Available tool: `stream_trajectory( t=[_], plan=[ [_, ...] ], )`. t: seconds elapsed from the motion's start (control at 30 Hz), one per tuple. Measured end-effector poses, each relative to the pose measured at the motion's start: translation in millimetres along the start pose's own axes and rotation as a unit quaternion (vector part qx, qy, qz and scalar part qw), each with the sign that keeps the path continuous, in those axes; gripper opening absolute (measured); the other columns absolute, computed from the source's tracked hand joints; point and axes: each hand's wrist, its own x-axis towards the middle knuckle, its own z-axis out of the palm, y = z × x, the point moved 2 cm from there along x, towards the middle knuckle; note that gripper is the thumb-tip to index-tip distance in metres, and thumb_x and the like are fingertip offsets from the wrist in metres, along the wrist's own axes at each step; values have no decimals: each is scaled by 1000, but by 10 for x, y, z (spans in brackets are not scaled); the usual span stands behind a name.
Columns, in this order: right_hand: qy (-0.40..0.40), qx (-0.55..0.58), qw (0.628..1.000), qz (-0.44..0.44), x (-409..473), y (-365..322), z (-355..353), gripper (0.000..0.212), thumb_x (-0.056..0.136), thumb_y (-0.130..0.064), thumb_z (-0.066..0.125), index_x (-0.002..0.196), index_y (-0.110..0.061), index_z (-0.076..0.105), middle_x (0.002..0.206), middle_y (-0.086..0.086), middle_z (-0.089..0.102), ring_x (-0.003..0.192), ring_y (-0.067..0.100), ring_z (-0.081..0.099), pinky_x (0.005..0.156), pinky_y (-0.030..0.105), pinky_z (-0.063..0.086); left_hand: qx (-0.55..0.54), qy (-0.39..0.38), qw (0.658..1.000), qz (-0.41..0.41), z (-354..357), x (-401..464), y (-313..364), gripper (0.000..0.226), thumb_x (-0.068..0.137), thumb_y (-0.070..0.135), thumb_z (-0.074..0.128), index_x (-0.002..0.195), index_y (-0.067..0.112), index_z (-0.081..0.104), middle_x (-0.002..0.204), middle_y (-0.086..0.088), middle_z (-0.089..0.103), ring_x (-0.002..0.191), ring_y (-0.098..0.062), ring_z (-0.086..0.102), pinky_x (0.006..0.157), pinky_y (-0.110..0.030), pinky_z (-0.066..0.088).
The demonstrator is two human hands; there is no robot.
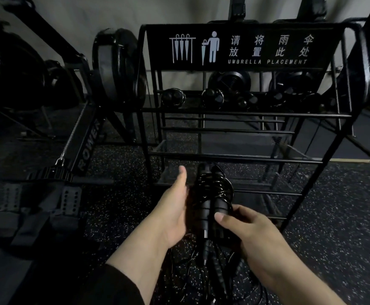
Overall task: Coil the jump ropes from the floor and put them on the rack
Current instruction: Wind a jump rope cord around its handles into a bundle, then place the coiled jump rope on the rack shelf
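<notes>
Honestly, the step in hand looks like finishing the wrap and getting this bundle onto the rack. Going left to right: the rower (87, 148) with its foot straps sits well off to the left, so that side is tight for swinging elbows. My left hand (175, 208) is flat against the side of the coiled jump rope (212, 194), fingers straight, thumb up, more steadying than gripping. The right hand (245, 230) has its thumb pinched over the two handles near their lower ends, fingers wrapped behind. It's dark, so I can't really tell whether the wrap is tucked or just loose.

I'd keep the handles squeezed together so the loops don't spring off, then lift forward to the rack (250, 115). Its front bars are just beyond the bundle, with open gaps between them.

More loose ropes (212, 271) are tangled on the floor under my wrists, so watch for dragging those along. Open floor sits to the right.
</notes>
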Motion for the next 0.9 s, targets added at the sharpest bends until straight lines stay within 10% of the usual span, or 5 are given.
stream_trajectory(
  t=[0.2, 0.47, 0.9],
  plan=[
    [11, -3, 1000, 7, 488, -177, 218, 29, 88, -15, 75, 113, -2, 70, 106, 16, 78, 98, 29, 76, 89, 43, 60, 7, 149, 986, 77, -622, 529, 329, 33, 105, 46, 49, 109, 22, 70, 121, -8, 72, 113, -25, 67, 103, -46, 50],
    [11, -36, 999, 2, 1868, -712, 764, 25, 94, -11, 71, 112, 4, 65, 112, 20, 74, 103, 31, 73, 72, 36, 64, -14, 188, 974, 126, -1129, 1116, 467, 26, 107, 33, 50, 106, 15, 69, 96, -7, 75, 85, -20, 72, 79, -37, 55],
    [56, -132, 987, 67, 3353, -704, 1257, 12, 97, -16, 70, 98, -8, 61, 101, 14, 64, 86, 27, 66, 49, 34, 62, 69, 193, 969, 140, -1436, 1498, 353, 29, 98, 45, 56, 86, 26, 74, 93, -4, 77, 90, -29, 74, 90, -54, 59]
  ],
)
